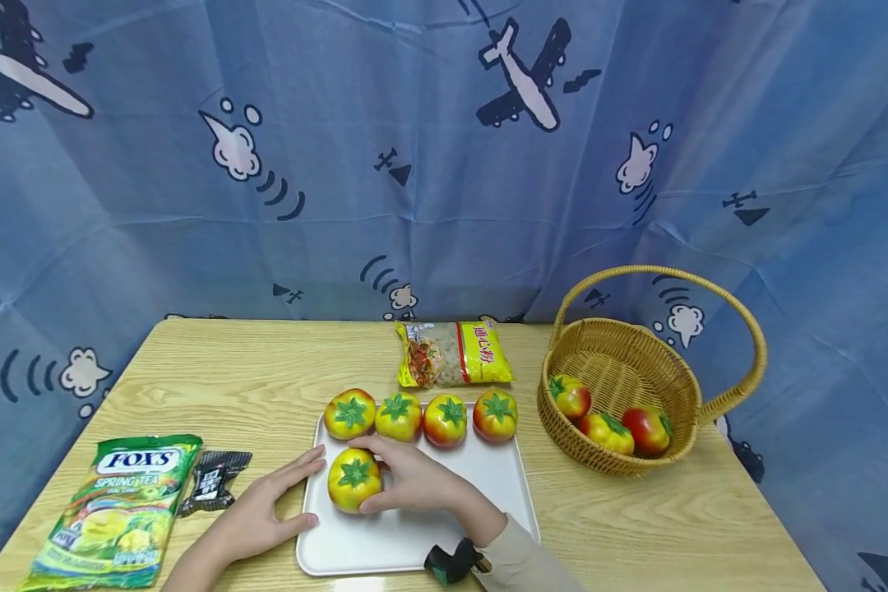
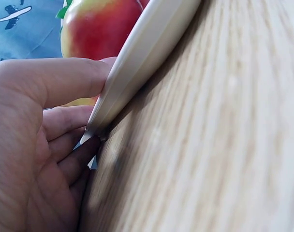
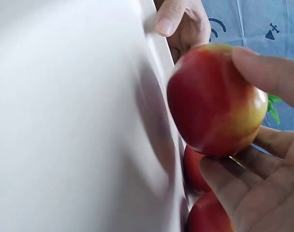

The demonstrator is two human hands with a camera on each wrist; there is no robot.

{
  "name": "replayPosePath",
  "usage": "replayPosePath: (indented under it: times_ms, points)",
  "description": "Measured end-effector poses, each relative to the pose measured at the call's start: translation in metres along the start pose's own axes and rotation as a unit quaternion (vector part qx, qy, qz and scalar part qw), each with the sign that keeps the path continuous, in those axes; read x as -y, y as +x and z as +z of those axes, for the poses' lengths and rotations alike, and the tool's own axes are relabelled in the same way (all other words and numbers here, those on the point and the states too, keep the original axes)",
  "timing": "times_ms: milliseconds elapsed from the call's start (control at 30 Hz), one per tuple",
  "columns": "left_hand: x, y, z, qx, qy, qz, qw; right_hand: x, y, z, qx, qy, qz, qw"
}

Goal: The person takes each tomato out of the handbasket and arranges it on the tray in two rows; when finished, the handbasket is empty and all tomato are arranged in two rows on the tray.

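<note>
My right hand (image 1: 410,478) holds a red-and-yellow persimmon (image 1: 353,481) with a green leafy top, thumb on its near side and fingers around the far side. In the right wrist view, the same persimmon (image 3: 214,104) shows its red underside close over the white tray (image 1: 444,534). At the tray's left edge, my left hand (image 1: 259,510) touches the rim with thumb and fingertips spread along it. The left wrist view shows the thumb (image 2: 74,79) against the tray's rim (image 2: 137,63). Several more persimmons (image 1: 444,419) stand in a row along the tray's back edge.
Right of the tray stands a wicker basket (image 1: 599,349) with a tall handle and three persimmons inside. Behind the tray lies a yellow pasta bag (image 1: 455,353). On the left are a green FOX'S candy bag (image 1: 118,510) and a small black packet (image 1: 215,481). A blue curtain (image 1: 340,164) hangs behind the table.
</note>
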State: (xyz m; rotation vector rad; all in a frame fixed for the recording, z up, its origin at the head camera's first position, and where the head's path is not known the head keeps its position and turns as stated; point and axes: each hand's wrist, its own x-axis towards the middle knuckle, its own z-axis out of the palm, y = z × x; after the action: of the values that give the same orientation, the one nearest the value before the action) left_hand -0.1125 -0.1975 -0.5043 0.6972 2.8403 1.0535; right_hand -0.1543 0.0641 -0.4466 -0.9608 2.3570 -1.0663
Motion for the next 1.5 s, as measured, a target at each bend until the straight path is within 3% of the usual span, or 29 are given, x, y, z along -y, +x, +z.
replayPosePath:
  times_ms: [433,1500]
  points:
    - [0.001,-0.002,0.0,0.0,-0.006,0.0,1.0,0.003,0.012,0.006,0.034,-0.007,0.008,0.9994]
    - [-0.003,-0.001,-0.002,-0.003,0.005,0.009,0.9999,0.0,0.012,0.006,0.033,-0.005,0.045,0.9984]
